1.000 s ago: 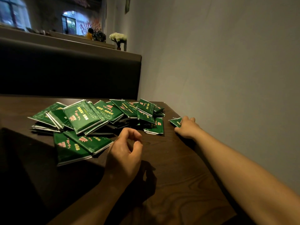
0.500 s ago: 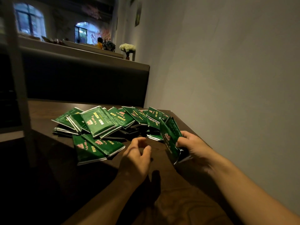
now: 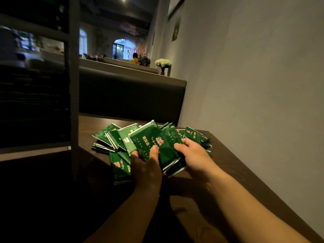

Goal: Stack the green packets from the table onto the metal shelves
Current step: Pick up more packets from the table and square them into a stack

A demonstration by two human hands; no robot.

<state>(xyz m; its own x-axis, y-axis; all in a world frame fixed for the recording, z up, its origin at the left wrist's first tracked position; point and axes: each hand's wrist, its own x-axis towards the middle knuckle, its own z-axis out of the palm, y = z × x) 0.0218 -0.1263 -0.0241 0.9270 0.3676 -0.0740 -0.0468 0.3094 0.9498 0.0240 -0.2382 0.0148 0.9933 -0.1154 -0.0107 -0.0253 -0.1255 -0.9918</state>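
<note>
The left hand's (image 3: pixel 145 170) thumb presses down on the face of a flat, glossy green foil packet with pink and yellow print (image 3: pixel 146 140), its other fingers curled beneath, so the hand pinches that packet. The right hand (image 3: pixel 193 156) grips a small bundle of the same green packets (image 3: pixel 171 149) by their lower right edge, fingers wrapped round it; the bundle sits tucked just behind the left hand's packet, both held above the dark brown wooden tabletop (image 3: pixel 226 165). Beyond the hands a loose heap of green packets (image 3: pixel 112 137) lies spread on the tabletop. To the left stands a grey metal shelf frame (image 3: pixel 73 85), its upright post beside the tabletop.
</note>
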